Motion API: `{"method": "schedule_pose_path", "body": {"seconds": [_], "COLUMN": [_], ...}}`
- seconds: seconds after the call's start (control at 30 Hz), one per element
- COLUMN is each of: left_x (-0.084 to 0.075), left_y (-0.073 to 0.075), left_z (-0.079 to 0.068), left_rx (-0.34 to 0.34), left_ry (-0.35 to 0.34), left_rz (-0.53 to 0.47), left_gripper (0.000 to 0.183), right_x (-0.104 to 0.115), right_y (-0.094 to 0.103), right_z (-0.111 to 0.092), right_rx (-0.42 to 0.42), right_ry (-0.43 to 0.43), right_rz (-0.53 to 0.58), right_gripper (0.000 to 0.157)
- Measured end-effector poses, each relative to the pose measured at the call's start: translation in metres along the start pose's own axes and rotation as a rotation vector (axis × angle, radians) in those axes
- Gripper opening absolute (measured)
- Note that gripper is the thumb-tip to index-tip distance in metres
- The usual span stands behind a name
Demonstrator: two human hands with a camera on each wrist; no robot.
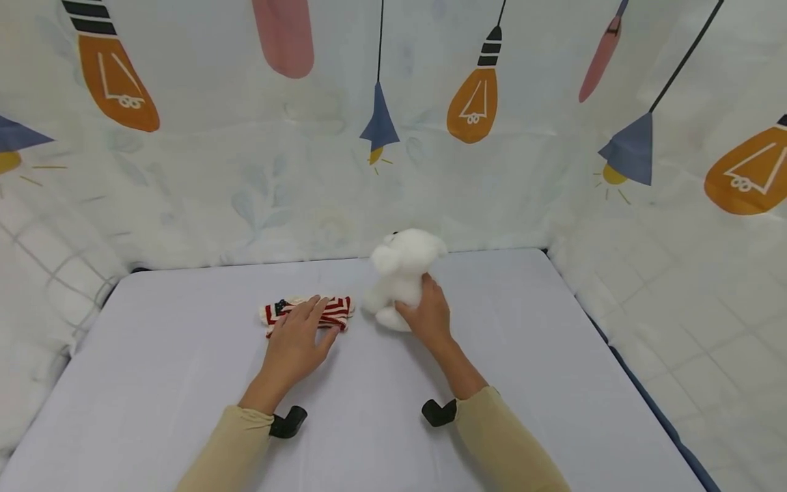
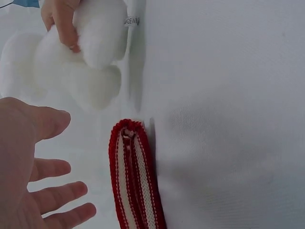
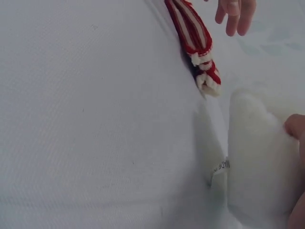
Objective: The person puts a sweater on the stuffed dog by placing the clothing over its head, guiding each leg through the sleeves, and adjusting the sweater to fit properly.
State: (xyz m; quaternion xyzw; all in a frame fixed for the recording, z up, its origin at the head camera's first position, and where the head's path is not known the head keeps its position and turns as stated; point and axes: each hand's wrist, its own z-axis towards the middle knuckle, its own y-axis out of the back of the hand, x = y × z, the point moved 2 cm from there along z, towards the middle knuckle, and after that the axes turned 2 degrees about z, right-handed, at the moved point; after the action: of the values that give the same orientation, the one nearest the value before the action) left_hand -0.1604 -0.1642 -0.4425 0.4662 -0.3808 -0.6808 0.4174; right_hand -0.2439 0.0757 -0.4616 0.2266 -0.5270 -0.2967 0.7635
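A white plush toy (image 1: 406,256) with fluffy fur sits upright on the table, its head turned to the left. My right hand (image 1: 430,320) grips it around the side of the body; the thumb is against the fur. A small white tag sticks out low on the plush toy (image 3: 259,167) in the right wrist view. To its left lies a folded red-and-white striped knit piece (image 1: 336,311) with a dark blue patch. Above this knit piece hovers my left hand (image 1: 296,348), fingers spread and straight; the left wrist view shows a gap between the fingers and the knit (image 2: 126,176).
A white cloth covers the table (image 1: 369,424). Behind it hangs a pale curtain (image 1: 295,171) printed with lamps and bulbs, which also runs along both sides. A black wrist mount (image 1: 289,422) sits at each cuff.
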Motion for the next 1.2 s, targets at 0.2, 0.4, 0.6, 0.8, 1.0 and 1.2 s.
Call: {"method": "schedule_pose_path", "body": {"seconds": [0.2, 0.4, 0.6, 0.8, 1.0, 1.2], "left_x": [0.001, 0.0, -0.002, -0.004, -0.008, -0.012], "left_y": [-0.002, -0.001, -0.001, -0.003, -0.007, -0.014], "left_z": [0.001, 0.004, 0.006, 0.008, 0.009, 0.009], "left_rx": [0.032, 0.096, 0.122, 0.145, 0.161, 0.235], "left_ry": [-0.019, 0.025, 0.04, 0.044, 0.073, 0.116], "left_rz": [-0.071, -0.153, -0.26, -0.334, -0.484, -0.719], "left_gripper": [0.062, 0.063, 0.061, 0.059, 0.056, 0.054], "right_x": [0.009, 0.017, 0.022, 0.027, 0.033, 0.039], "right_y": [0.009, 0.014, 0.013, 0.008, 0.004, 0.003], "right_z": [-0.003, -0.004, -0.009, -0.014, -0.016, -0.021], "right_rx": [0.067, 0.2, 0.283, 0.369, 0.433, 0.475], "right_ry": [0.024, -0.159, -0.317, -0.387, -0.412, -0.42], "right_rz": [0.222, 0.414, 0.62, 0.847, 1.047, 1.134], "right_gripper": [0.068, 0.068, 0.061, 0.053, 0.051, 0.049]}}
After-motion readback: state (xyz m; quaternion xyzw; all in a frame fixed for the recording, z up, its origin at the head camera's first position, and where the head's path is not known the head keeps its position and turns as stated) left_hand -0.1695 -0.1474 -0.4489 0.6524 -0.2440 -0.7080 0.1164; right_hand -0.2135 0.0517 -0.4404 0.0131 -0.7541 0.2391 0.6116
